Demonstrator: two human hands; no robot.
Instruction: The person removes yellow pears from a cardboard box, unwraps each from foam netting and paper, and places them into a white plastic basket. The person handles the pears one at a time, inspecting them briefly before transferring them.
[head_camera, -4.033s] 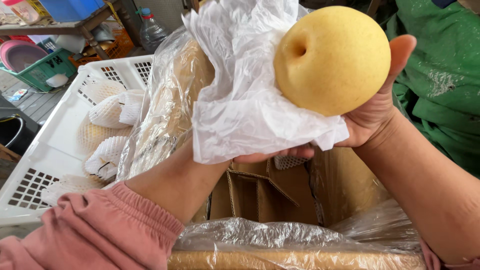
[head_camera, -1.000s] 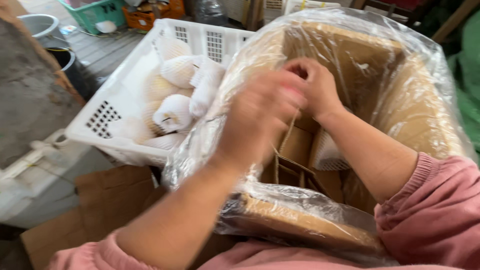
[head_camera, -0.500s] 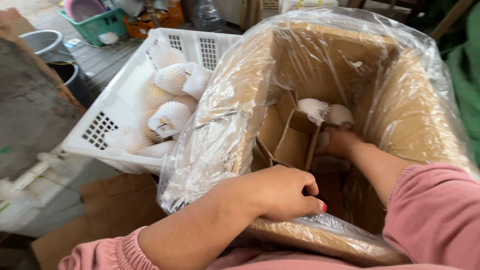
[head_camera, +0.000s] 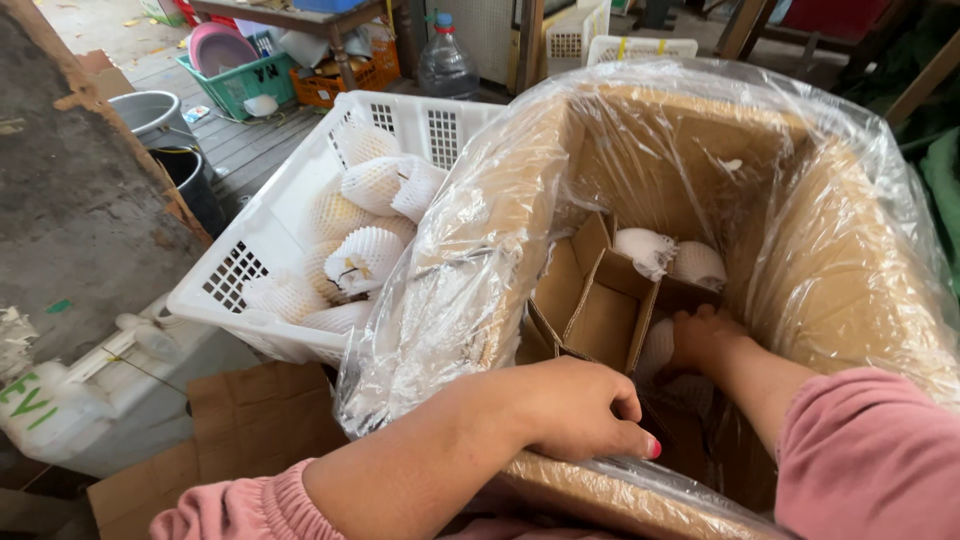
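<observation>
A large cardboard box lined with clear plastic film stands in front of me, with a cardboard divider grid inside. My left hand rests curled over the box's near rim, gripping the edge. My right hand reaches deep into a divider cell and presses down on a wrapped fruit there. Two more fruits in white foam netting sit in the far cells.
A white slatted plastic crate to the left holds several fruits in foam net sleeves. Beyond it are a grey bucket, a green basket, an orange basket and a plastic water jug. Flattened cardboard lies below the crate.
Four seconds ago my hands held a yellow pear in white wrapping above the box. Since then the right hand went down into the divider cell and the left settled on the rim.
</observation>
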